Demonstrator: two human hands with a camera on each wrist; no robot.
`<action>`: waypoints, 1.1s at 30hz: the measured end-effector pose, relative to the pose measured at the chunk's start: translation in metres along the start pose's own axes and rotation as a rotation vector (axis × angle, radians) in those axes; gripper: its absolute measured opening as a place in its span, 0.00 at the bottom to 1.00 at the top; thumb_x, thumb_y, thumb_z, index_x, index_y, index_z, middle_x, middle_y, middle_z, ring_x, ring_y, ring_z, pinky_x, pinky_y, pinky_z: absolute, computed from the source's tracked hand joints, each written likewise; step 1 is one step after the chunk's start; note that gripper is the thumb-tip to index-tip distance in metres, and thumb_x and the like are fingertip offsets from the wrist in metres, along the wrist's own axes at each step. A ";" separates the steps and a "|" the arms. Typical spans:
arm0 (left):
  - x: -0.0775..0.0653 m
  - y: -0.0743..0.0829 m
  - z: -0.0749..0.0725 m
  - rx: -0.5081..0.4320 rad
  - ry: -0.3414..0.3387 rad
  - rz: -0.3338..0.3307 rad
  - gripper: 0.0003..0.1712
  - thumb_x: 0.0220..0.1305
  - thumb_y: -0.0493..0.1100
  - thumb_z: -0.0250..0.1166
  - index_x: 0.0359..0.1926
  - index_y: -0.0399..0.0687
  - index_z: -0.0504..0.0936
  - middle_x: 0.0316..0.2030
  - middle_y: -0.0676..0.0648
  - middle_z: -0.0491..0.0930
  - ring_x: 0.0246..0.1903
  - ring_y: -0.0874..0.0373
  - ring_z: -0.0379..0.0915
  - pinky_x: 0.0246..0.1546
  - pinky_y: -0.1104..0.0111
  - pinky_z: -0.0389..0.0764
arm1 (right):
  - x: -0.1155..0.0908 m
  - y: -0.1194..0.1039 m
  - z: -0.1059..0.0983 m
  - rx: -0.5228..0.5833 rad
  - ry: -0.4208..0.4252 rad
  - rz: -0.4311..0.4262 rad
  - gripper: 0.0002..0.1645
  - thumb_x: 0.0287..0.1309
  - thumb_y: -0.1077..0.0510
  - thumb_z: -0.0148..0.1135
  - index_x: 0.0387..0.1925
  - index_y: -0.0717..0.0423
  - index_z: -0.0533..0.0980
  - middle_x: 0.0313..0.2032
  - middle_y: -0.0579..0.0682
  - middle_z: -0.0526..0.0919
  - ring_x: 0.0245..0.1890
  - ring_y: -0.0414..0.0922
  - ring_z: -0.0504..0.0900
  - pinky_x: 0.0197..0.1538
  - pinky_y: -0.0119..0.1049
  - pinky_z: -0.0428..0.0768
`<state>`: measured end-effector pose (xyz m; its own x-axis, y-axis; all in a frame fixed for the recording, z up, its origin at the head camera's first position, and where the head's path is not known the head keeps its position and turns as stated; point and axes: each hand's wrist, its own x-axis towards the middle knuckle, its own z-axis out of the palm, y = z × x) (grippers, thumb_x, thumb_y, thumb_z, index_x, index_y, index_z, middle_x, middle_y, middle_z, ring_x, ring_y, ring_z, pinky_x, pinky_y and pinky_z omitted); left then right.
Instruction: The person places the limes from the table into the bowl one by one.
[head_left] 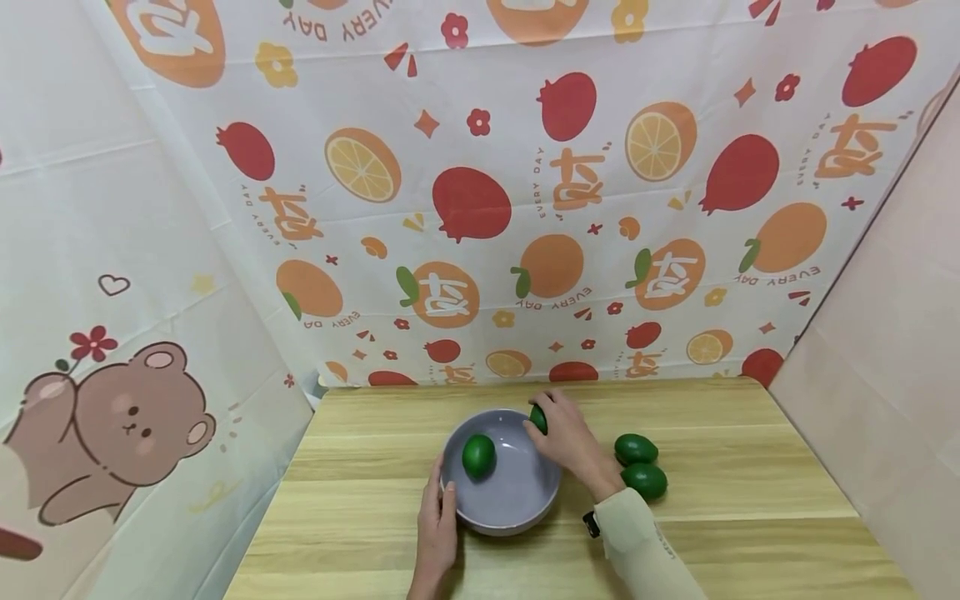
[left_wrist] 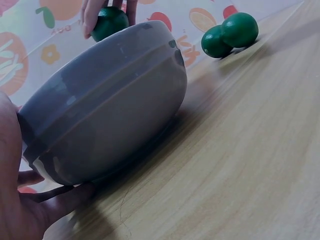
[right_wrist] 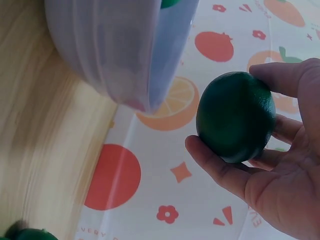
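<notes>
Fingers of right hand [head_left: 564, 429] clamped on green fruit [right_wrist: 235, 117] near grey bowl [head_left: 513, 496]; left hand [head_left: 437, 525] grips bowl's side, thumb at rim. Second fruit [head_left: 478, 457] inside bowl.

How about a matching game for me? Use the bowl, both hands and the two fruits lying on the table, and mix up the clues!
Things:
1. left hand
2. bowl
3. right hand
4. pair of fruits

Clues:
A. gripping a single fruit
B. green, lying together on the table
C. holding the side of something round
D. round and grey

Right pairs: 1-C, 2-D, 3-A, 4-B
</notes>
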<state>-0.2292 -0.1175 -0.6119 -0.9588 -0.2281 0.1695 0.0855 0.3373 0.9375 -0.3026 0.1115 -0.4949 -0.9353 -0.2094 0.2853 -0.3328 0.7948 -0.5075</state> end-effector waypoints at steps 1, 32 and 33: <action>0.000 0.000 0.000 -0.002 0.001 -0.001 0.29 0.82 0.48 0.47 0.79 0.54 0.59 0.77 0.40 0.61 0.77 0.41 0.56 0.77 0.46 0.59 | 0.000 -0.001 0.002 0.003 -0.003 -0.007 0.24 0.65 0.52 0.67 0.59 0.57 0.78 0.60 0.61 0.77 0.58 0.57 0.77 0.59 0.55 0.81; 0.000 0.003 -0.002 -0.003 -0.037 -0.054 0.30 0.82 0.48 0.45 0.80 0.55 0.55 0.78 0.40 0.58 0.78 0.41 0.54 0.78 0.46 0.59 | 0.001 -0.012 0.037 0.030 -0.140 0.024 0.24 0.65 0.50 0.66 0.60 0.54 0.77 0.61 0.57 0.76 0.60 0.54 0.75 0.60 0.53 0.81; 0.000 0.003 -0.002 -0.005 -0.035 -0.052 0.30 0.82 0.47 0.45 0.80 0.55 0.56 0.78 0.41 0.58 0.78 0.42 0.54 0.78 0.47 0.59 | 0.000 -0.012 0.038 0.031 -0.144 0.027 0.24 0.66 0.50 0.66 0.60 0.54 0.77 0.61 0.57 0.75 0.60 0.54 0.75 0.60 0.52 0.81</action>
<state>-0.2282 -0.1186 -0.6088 -0.9708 -0.2129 0.1103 0.0371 0.3210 0.9463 -0.3033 0.0798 -0.5197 -0.9507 -0.2698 0.1530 -0.3091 0.7834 -0.5392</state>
